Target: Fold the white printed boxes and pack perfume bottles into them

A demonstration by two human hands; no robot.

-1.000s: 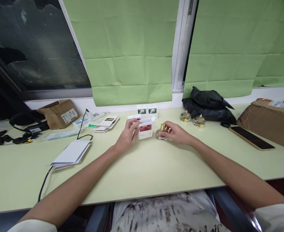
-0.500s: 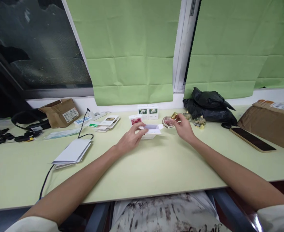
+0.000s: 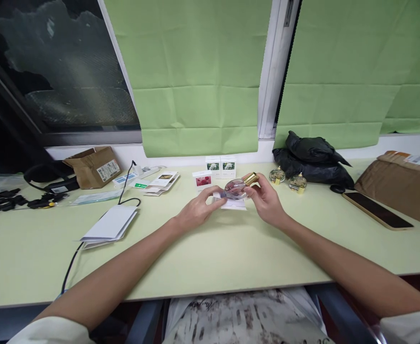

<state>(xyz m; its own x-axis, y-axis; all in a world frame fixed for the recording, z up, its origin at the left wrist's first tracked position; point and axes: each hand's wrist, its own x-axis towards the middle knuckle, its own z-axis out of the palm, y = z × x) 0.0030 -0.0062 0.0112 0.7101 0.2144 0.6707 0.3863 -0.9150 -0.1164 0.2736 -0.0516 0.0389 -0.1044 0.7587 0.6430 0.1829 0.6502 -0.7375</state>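
A round glass perfume bottle [image 3: 234, 189] with a gold cap lies tilted on its side, and my right hand [image 3: 267, 199] is closed around its cap end. Just under the bottle is a small white box [image 3: 234, 204], open, with a flap pointing right. My left hand [image 3: 198, 206] grips the box from its left side, thumb and fingers around it. The bottle's base is close to the box opening; whether they touch I cannot tell. Behind my left hand stands a white box with a red flower picture [image 3: 203, 180].
Two white boxes with white flowers [image 3: 220, 166] stand at the wall. Two more perfume bottles [image 3: 297, 182] lie right of my hand, before black plastic bags [image 3: 308, 160]. A phone [image 3: 377, 210] and a cardboard parcel [image 3: 399, 186] are at right, folded white cards [image 3: 110, 223] at left.
My right hand has lifted the perfume bottle and brought it left, over the small white box. The box has tipped in my left hand.
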